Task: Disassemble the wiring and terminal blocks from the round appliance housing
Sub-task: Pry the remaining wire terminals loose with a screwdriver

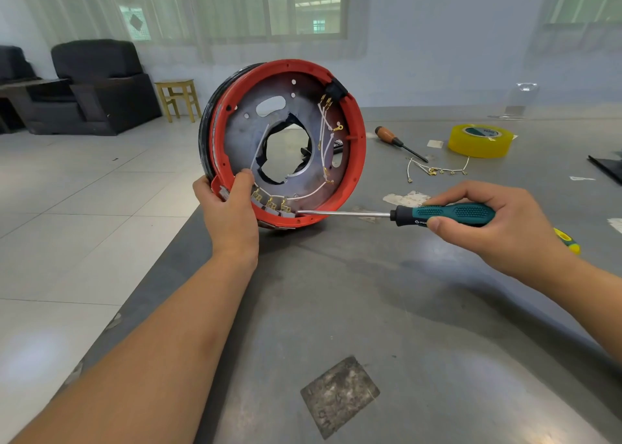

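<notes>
Left hand (229,204) fingers clamped on housing (356,140) rim, right hand (498,221) fingers wrapped round screwdriver (447,214). I'd keep tip square on terminal block (286,212), pry gently.

A plain workroom: grey worktable (420,309) with screwdriver (399,143), tape roll (479,140), tiled floor (84,191).

The near part of the table (420,325) is bare except for a flat grey patch (340,396). At the left edge, the red round housing (356,147) stands up on its rim and blocks the way. Toward the far right lie a brown-handled screwdriver (399,143), loose wires (437,169) and a yellow tape roll (479,140), with small gaps between them.
</notes>
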Demonstrator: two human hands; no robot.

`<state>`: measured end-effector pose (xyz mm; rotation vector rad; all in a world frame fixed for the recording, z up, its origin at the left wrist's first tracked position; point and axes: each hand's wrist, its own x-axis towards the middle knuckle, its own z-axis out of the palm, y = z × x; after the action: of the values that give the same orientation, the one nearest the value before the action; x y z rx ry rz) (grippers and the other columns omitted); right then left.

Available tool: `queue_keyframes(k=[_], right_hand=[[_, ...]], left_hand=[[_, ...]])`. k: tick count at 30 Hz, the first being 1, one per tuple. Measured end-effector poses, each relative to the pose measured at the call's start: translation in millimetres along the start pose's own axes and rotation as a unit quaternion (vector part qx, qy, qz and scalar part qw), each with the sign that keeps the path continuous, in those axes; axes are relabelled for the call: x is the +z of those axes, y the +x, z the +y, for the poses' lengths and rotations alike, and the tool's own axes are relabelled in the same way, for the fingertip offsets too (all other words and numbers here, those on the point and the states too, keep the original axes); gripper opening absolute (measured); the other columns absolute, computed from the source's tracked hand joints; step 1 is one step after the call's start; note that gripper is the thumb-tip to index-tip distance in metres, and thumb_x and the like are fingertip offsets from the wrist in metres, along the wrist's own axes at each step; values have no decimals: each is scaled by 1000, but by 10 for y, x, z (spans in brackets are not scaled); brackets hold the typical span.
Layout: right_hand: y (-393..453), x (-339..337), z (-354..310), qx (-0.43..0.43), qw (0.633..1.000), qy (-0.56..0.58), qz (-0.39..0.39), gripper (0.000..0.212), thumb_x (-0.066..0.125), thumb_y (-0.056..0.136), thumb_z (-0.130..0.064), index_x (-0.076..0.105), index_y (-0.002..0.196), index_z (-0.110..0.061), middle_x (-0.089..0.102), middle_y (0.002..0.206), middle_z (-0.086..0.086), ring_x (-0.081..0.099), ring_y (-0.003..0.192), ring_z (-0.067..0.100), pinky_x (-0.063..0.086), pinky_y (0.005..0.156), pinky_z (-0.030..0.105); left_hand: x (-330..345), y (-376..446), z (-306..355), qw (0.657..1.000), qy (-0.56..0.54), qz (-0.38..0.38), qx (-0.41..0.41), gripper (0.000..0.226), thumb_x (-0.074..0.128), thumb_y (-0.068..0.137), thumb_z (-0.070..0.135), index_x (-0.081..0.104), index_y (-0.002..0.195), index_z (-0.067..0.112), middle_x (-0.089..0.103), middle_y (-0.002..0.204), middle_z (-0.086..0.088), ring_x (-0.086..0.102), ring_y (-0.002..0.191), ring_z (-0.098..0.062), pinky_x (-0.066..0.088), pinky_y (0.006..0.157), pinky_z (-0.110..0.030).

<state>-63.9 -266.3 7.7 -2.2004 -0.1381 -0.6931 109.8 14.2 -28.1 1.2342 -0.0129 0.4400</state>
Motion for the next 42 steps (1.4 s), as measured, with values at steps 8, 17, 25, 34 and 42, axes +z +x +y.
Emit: queue_keyframes(k=[8, 17, 25, 34, 42], right_hand=[[17, -33, 64, 37, 999, 1, -7, 21, 82, 80, -29, 75, 90, -46, 71, 82, -22, 64, 69, 0, 46, 53, 9], [6, 19, 40, 27, 1000, 6, -13, 22, 81, 78, -32, 74, 89, -51, 70, 82, -23, 65, 70, 2, 50, 56, 12], [-36, 60, -18, -4, 1000, -19, -23, 27, 69, 70, -60, 68, 97, -55, 68, 91, -29, 66, 85, 1, 50, 62, 9], [-99, 196, -59, -27, 998, -48, -34, 30, 63, 76, -62, 67, 103, -51, 69, 94, -24, 65, 79, 11, 53, 61, 24], [-140, 244, -83, -28, 998, -53, -37, 23, 65, 79, -57, 68, 101, -50, 70, 90, -23, 65, 75, 15, 50, 55, 18]], left_hand=[[7, -3, 10, 1000, -9, -18, -10, 31, 68, 72, 44, 56, 100, 36, 60, 87, 9, 59, 81, -13, 57, 79, -34], [13, 5, 1, 999, -15, -21, -23, 29, 67, 79, 40, 57, 106, 34, 59, 92, 5, 60, 90, -20, 57, 93, -50], [9, 14, 8, 999, -14, -2, -30, 33, 66, 76, 40, 56, 106, 32, 58, 95, 1, 58, 89, -21, 57, 95, -57], [-14, 40, 12, 997, -55, 39, -36, 32, 67, 72, 36, 54, 101, 29, 53, 87, 1, 53, 82, -21, 50, 80, -42], [-26, 48, 14, 996, -53, 59, -39, 31, 66, 73, 37, 51, 99, 28, 53, 85, 3, 52, 79, -18, 50, 77, -37]])
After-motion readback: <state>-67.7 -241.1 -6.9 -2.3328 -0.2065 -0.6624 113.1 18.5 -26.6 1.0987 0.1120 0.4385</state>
